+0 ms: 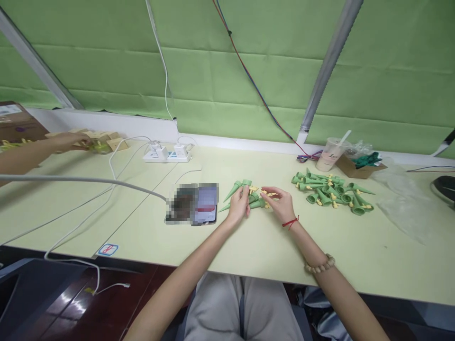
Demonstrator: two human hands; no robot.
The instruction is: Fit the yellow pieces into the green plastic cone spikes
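Both hands worked green cones [245, 196] on table [249, 246].
Left hand [239, 204] pinched a cone; right hand [282, 203] curled loosely, hold unclear.

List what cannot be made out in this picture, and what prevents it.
- Phone screen, head view: pixelated blur.
- Small yellow parts between the left hand and right hand: too small, partly covered by fingers.
- Cup label: too small to read.
- Co-worker's hand at the left edge: arm cut off.
- Black object: cut by the right edge.
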